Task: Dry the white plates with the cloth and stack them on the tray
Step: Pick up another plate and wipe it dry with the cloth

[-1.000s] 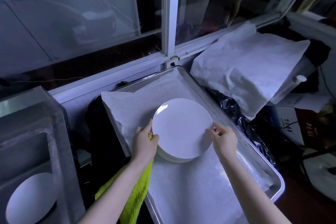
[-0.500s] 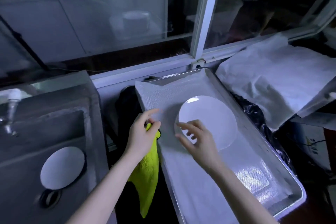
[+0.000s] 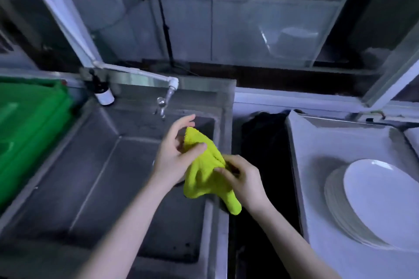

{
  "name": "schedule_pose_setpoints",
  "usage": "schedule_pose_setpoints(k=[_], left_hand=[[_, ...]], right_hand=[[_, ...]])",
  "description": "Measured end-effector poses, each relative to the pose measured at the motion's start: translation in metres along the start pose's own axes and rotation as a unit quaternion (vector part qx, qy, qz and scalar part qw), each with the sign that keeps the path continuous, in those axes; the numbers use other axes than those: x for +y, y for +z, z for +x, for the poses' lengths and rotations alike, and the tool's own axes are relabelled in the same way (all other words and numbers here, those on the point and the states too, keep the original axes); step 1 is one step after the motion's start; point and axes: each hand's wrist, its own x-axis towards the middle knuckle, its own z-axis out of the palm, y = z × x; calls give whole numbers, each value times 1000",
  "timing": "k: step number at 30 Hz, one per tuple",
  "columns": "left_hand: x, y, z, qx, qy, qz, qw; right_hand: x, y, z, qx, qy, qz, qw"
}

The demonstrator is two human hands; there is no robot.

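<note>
Over a steel sink (image 3: 90, 176), both hands grip the yellow cloth (image 3: 205, 173): left hand (image 3: 174, 156) pinches its top, right hand (image 3: 241, 180) clamps its middle; plates (image 3: 371, 206) sit stacked on the tray (image 3: 322, 133).

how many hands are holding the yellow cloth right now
2. The left hand grips the upper part of the yellow cloth above the sink; the right hand pinches its lower right side. No other hands are in view.
</note>
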Motion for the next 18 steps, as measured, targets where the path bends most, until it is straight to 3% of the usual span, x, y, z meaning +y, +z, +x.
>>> schedule_pose_setpoints(k=[5, 10, 18], left_hand=[[-42, -76, -15, -51, -70, 8, 996], [-85, -133, -3, -30, -116, 34, 992], [-165, -222, 38, 110, -271, 84, 952]], right_hand=[[-38, 70, 31, -43, 23, 61, 997], [-60, 143, 58, -87, 38, 72, 993], [-6, 205, 126, -60, 236, -11, 970]])
